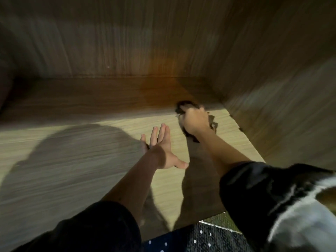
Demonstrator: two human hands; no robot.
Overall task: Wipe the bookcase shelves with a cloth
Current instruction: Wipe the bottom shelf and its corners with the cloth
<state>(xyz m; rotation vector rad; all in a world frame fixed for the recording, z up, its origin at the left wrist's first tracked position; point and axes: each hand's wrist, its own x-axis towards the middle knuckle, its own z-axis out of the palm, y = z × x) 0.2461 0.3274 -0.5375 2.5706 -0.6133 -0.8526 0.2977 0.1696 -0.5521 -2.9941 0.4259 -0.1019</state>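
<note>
Right hand is bunched around the dark cloth, pressing it onto the wooden shelf at the far right, near the corner where back panel meets side panel. Left hand lies flat on the shelf just beside it, fingers straight, thumb spread, holding nothing.

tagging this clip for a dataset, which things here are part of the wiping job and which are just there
Part of the job:
- shelf, the wooden board being wiped
- dark cloth, near the right back corner
- right hand, gripping the cloth
- left hand, fingers straight, holding nothing

Just there:
- dotted carpet below the shelf edge
- black sleeves
</note>
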